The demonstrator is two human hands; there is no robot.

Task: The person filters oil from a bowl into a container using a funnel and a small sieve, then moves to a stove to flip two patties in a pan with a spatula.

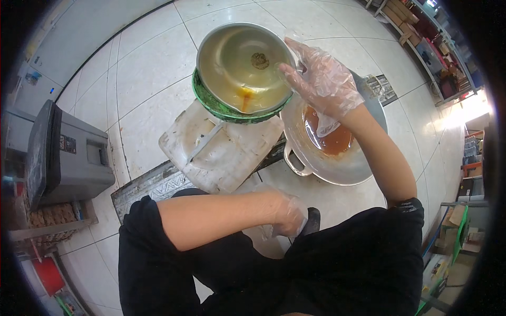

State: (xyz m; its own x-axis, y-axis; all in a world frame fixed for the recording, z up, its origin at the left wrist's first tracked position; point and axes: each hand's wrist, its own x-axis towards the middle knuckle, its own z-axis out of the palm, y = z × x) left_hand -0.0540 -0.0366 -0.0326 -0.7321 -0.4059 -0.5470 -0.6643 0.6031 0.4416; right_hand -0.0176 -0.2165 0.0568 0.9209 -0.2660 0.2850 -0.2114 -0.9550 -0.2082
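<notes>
My right hand (324,81), in a clear plastic glove, has its thumb and fingers at the right rim of a metal bowl (233,47). Pale yellowish liquid lies in the bowl, with an orange-brown streak and a brown clump (260,61). The bowl sits tilted over a green basin (205,98). Below my right forearm is a large metal wok (336,173) holding reddish-brown liquid (336,144). My left hand (290,215), also gloved, hangs low between my knees, beside a dark rounded object (310,221). Its fingers are mostly hidden.
A stained white board (221,170) lies before me, bearing a narrow flat strip (205,142), perhaps a blade. A grey lidded bin (83,150) stands left. Loaded shelves (431,51) line the right side. The floor is white tile (150,75).
</notes>
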